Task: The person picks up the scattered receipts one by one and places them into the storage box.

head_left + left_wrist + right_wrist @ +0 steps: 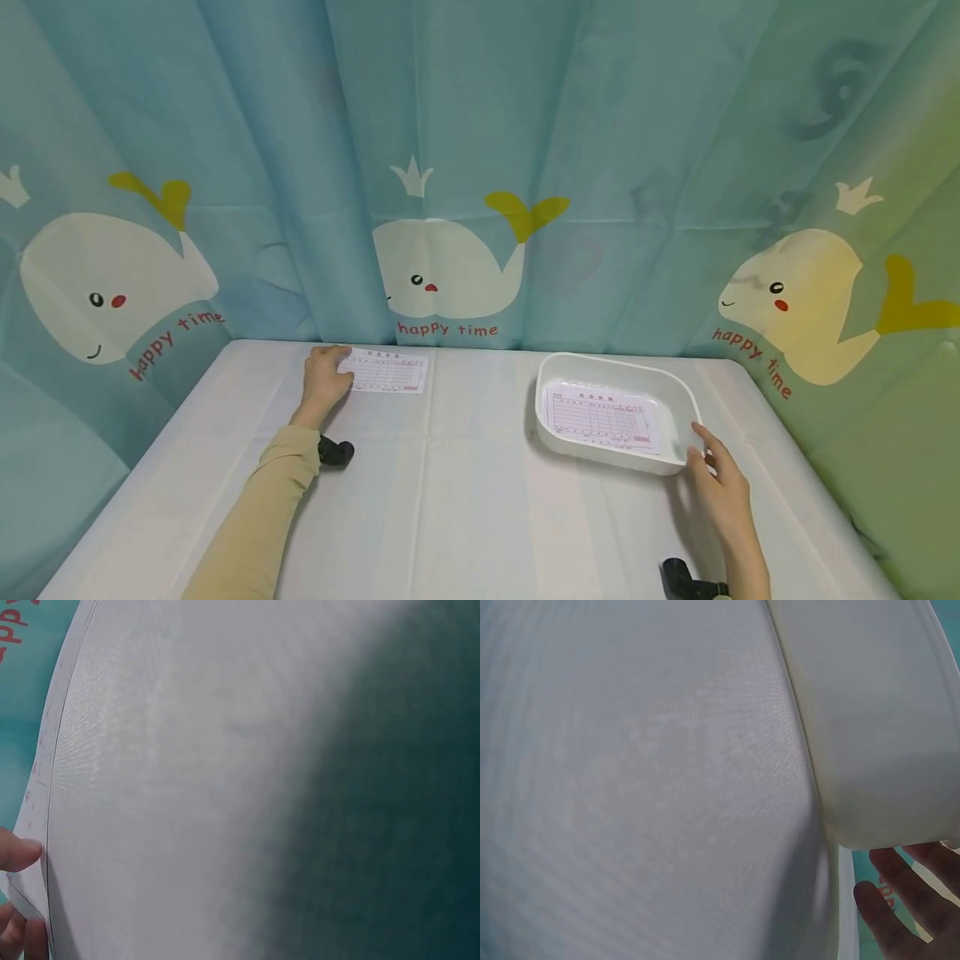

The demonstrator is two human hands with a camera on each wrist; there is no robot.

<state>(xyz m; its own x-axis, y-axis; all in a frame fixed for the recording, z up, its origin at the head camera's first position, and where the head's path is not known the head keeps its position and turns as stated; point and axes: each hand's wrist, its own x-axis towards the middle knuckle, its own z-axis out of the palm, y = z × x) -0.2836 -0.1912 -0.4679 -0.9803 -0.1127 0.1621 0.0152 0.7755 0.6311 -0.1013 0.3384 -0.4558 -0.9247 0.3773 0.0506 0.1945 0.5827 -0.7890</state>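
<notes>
In the head view my left hand (325, 383) is at the left end of a printed paper form (386, 371) lying at the table's back edge. The left wrist view shows the thumb (21, 851) and fingers pinching the form's lifted, bent corner (28, 889). My right hand (723, 492) touches the right end of a white plastic tray (547, 367), its fingers (915, 889) fairly straight and spread against the outer wall. Inside the tray lies another form with pink lines (600, 417), flat on the bottom.
A white cloth covers the table (480, 500). Behind it hangs a blue-green curtain (465, 108) with printed whales, close to the back edge. Black camera mounts (337, 452) sit at both wrists.
</notes>
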